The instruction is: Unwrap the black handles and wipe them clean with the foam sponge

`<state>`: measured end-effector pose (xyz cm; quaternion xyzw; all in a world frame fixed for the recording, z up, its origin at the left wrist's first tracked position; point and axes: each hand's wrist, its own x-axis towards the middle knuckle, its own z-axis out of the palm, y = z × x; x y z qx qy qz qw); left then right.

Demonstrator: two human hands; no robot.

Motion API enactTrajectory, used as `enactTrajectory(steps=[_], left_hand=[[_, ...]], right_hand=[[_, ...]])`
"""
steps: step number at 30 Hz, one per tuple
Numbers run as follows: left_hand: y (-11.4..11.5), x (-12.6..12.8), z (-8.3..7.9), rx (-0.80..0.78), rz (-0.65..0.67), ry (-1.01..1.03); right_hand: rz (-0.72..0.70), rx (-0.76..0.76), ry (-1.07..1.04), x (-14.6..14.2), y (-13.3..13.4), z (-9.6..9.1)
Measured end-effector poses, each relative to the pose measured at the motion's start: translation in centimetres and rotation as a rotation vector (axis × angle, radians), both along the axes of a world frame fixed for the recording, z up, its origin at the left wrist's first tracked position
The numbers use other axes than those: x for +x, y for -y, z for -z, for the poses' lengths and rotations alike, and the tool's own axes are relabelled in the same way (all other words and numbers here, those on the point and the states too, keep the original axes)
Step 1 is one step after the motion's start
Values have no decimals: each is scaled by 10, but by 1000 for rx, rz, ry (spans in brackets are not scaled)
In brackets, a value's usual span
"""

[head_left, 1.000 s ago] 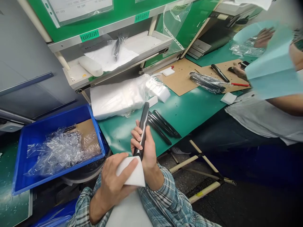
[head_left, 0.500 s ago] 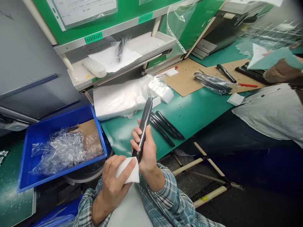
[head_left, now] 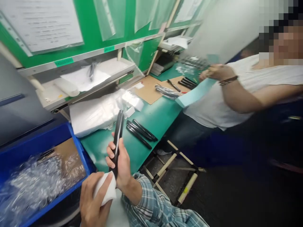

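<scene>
A green table (head_left: 161,116) ran across the middle of the view, with a shelf (head_left: 78,86) above its far edge. A co-worker in a white shirt (head_left: 217,104) stood at the table's right end, one hand (head_left: 214,72) raised over a light blue sheet (head_left: 194,93). At the left a blue bin (head_left: 79,151) held crumpled clear plastic (head_left: 35,186). A stack of white foam (head_left: 94,115) in a clear bag lay on the table below the shelf, and a brown cardboard sheet (head_left: 148,91) lay farther along. A few loose black strips (head_left: 140,130) lay side by side on the green surface, near the front edge.

The person's right hand (head_left: 121,160) was closed around a long black strip (head_left: 118,130), gripping its lower half and holding it nearly upright in front of the table, its top end reaching up in front of the foam. The left hand (head_left: 91,201) pinched a small white pad (head_left: 105,190) between thumb and fingers. The pad pressed against the bottom end of the strip, just below the right hand.
</scene>
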<state>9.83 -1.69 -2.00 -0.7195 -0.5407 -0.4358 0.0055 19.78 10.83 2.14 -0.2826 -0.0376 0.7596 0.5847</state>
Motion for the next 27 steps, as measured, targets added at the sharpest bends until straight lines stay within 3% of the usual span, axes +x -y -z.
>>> enactTrajectory(steps=[7, 15, 20, 23, 27], left_hand=[[3, 7, 4, -6, -35, 29], [-1, 8, 7, 27, 24, 34], [-1, 13, -4, 78, 54, -30], [2, 15, -11, 40, 83, -58], [8, 11, -14, 50, 91, -29]], right_hand=[[-6, -14, -6, 4, 4, 2], [55, 17, 5, 11, 10, 2], [12, 28, -23, 19, 12, -5], [72, 53, -9, 23, 11, -10], [5, 32, -39, 25, 9, -16]])
